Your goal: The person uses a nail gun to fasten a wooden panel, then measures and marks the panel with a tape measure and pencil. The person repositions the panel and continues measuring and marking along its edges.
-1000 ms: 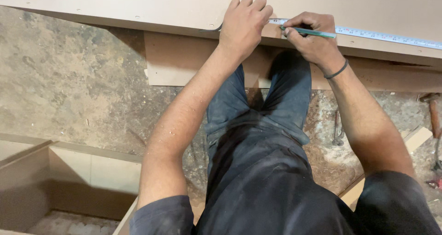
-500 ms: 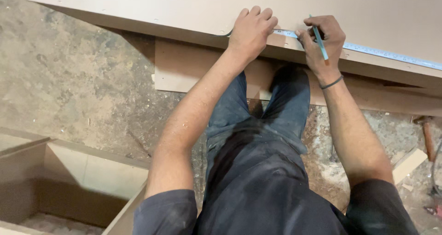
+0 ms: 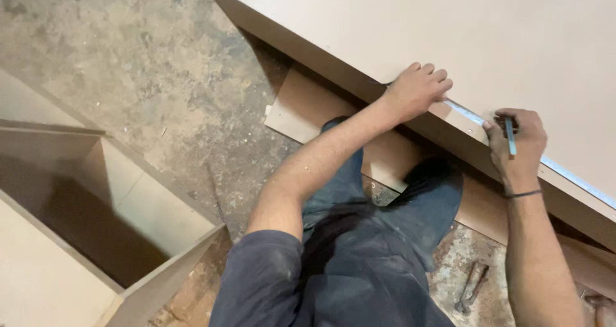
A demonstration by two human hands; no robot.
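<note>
Change: since the earlier frames the view has swung, so the board now runs slantwise to the lower right; both hands have stayed at its near edge, and the pencil stands more upright in the fist.
Right hand (image 3: 516, 149): fingers closed around a blue-green pencil (image 3: 511, 136), its tip down on the board's face.
Left hand (image 3: 417, 91): fingers together and curled, pressing flat on the end of a metal ruler (image 3: 471, 114); it grips nothing.
Ruler: lies along the board's near edge, running from under the left hand, past the pencil, on to the lower right.
Board (image 3: 449, 32): large pale panel, filling the space beyond both hands.
Below the hands: brown offcut sheets (image 3: 308, 106) on a dusty concrete floor (image 3: 128, 51).
Near the right elbow: pliers (image 3: 470, 287) on the floor.
Far left: an open pale cabinet box (image 3: 96, 205).
</note>
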